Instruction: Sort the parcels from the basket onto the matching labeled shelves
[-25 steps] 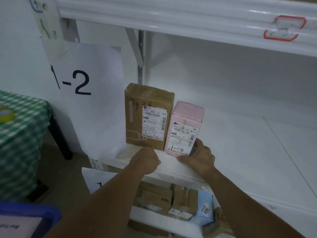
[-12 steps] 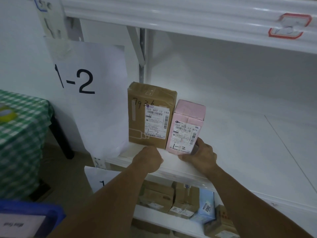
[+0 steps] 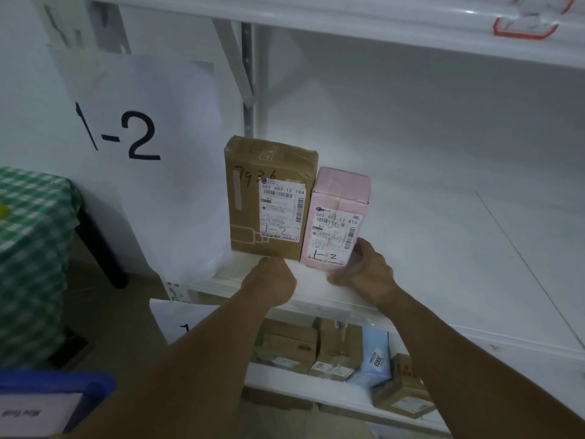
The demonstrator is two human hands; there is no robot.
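Nearest, at 7 o'clock: the corner of the blue basket [image 3: 57, 384], white label too blurred to read. At 6 o'clock the lower shelf [image 3: 285, 378] holds brown boxes [image 3: 291, 346] and a light blue pack [image 3: 375, 359] with sideways print, maybe "3000".

Next out, the left grip [image 3: 269, 283]: fingers curled under, nothing seen in it, at the foot of the brown parcel [image 3: 269, 198]. We cannot tell if it touches. The right grip [image 3: 364, 270] wraps the pink parcel [image 3: 338, 217] at its lower right corner, thumb along the front bottom edge.

The pink parcel stands upright on the shelf [image 3: 443, 264], touching the brown parcel at its 9 o'clock.

We judge it a small taped carton: light, stiff, tape a bit slick. It is tall and narrow, so it could tip. Best hold is low, across the side faces.

Pink label: "502 602-12 815", handwritten "1-2". Brown label: "502 602-12 194", handwritten "7936" and "1-2".

Farther, at 10 o'clock, the paper sign [image 3: 142, 137] reads "1-2". At 1 o'clock there is a red-edged tag [image 3: 525, 23], unreadable.
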